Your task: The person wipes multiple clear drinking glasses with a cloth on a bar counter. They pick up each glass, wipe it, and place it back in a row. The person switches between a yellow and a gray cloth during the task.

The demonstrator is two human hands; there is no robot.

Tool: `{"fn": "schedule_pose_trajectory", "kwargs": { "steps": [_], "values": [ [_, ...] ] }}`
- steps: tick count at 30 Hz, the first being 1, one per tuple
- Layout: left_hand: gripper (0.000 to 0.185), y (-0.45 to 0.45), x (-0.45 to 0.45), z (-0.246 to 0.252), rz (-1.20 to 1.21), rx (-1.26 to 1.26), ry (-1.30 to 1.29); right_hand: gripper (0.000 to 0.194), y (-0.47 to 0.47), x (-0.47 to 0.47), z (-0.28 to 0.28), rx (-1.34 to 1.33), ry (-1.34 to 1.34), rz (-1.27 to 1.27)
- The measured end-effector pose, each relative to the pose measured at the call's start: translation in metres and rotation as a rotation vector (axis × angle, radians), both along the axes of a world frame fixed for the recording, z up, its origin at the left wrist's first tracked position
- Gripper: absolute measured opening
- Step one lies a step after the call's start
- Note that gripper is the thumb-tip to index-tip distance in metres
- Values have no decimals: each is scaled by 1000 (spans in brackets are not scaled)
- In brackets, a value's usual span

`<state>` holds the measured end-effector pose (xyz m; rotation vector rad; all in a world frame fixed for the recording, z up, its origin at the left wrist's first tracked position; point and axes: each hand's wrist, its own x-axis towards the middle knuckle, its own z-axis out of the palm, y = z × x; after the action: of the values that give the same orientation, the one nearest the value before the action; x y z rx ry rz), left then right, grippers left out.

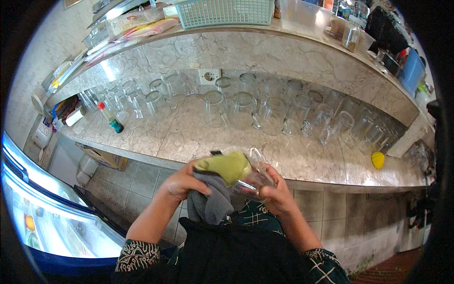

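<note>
In front of my body, my left hand (184, 183) grips a cloth (223, 167) with a yellow-green face and a grey side. Part of it hangs down below my fingers, and the green part presses against a clear glass mug (256, 179). My right hand (278, 195) holds that mug tilted, fingers around its right end. Motion blurs the mug, so whether the cloth reaches inside it I cannot tell. Beyond my hands, several upside-down glass mugs (244, 110) stand in rows on the marbled tile counter (191, 138).
A small bottle with a red cap (110, 118) stands at the counter's left, a yellow object (378, 160) at its right. Above runs a raised ledge (227, 46) bearing a green plastic basket (225, 14). A lit glass-fronted fridge (60, 220) is at lower left. A wall socket (210, 76) sits behind the mugs.
</note>
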<state>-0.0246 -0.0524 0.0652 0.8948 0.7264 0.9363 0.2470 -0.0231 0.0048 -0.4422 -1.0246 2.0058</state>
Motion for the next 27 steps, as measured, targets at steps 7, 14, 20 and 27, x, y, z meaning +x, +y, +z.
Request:
{"fn": "schedule_pose_trajectory", "kwargs": {
  "steps": [7, 14, 20, 27],
  "values": [
    [90, -23, 67, -33, 603, 697, 685, 85, -8, -32, 2, -235, 355, -76],
    [70, -10, 68, -45, 477, 348, 8, 98, -9, -42, 4, -61, 310, -83],
    [61, -7, 84, -43, 256, -202, -149, 99, 2, -35, -12, 322, 136, -477],
    [49, -5, 75, -52, 158, -341, -166, 102, 14, -23, -21, 971, -340, -831]
  ]
}}
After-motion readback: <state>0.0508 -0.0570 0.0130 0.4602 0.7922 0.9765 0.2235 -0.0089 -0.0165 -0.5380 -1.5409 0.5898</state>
